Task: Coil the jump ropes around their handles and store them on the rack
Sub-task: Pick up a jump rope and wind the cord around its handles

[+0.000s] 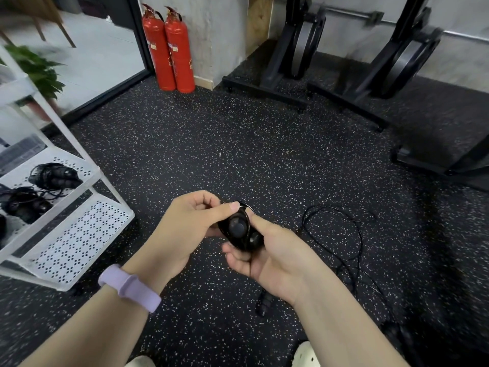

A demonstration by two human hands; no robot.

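Head view, both hands (185, 229) gripping coiled jump rope (239, 229), end-on

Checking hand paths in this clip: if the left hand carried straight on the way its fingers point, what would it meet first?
The left hand points rightward, so it would likely meet the right hand first: both already grip the same coiled jump rope between them. Depth past that is unclear.

The rack (79, 223) stands left, coiled ropes (54, 176) on its shelf. A loose rope (341, 234) lies right on the floor (211, 154). Two extinguishers (169, 49) stand far.
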